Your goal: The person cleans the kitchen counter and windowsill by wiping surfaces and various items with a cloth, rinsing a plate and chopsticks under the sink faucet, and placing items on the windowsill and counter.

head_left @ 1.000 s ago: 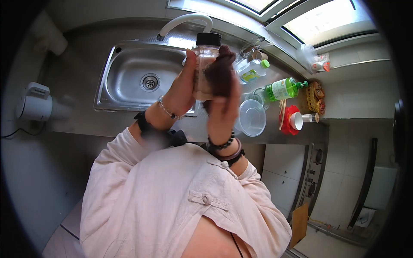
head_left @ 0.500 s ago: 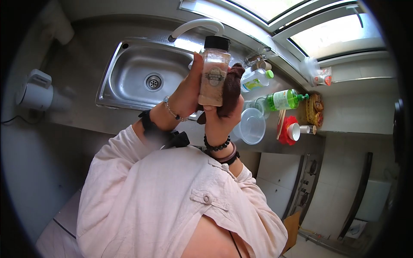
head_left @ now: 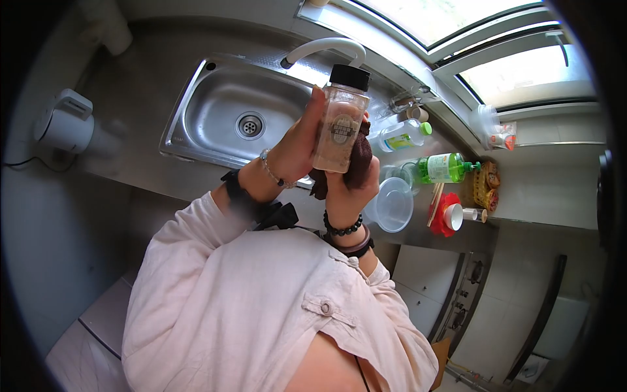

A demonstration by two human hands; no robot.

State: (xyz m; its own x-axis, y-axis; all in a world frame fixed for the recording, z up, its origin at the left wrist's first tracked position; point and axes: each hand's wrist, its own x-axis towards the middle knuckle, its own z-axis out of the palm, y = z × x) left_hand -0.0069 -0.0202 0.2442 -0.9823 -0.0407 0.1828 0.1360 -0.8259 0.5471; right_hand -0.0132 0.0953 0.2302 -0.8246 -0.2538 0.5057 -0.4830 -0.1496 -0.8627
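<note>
A clear seasoning jar [head_left: 337, 134] with a black lid and a round label is held up, slightly tilted, over the front edge of the counter. My left hand [head_left: 297, 147] is closed around its left side, with the thumb pointing up along it. My right hand [head_left: 353, 194] grips a dark brown cloth [head_left: 359, 160] against the jar's right side and back, its thumb at the jar's base. The jar hides most of the fingers of both hands. Pale brown contents or residue show through the jar's wall.
Behind my left hand lies a steel sink [head_left: 196, 78] with a white faucet [head_left: 326, 43]. To the right stand a clear plastic tub [head_left: 394, 206], a green pump bottle [head_left: 444, 168], a green-capped bottle [head_left: 401, 136] and a white cup [head_left: 452, 217]. A white kettle [head_left: 65, 127] stands far left.
The camera view has shifted, so the whole scene sits further right and lower. The jar tilts a little more, and less of the cloth shows beside it. Both hands keep their hold.
</note>
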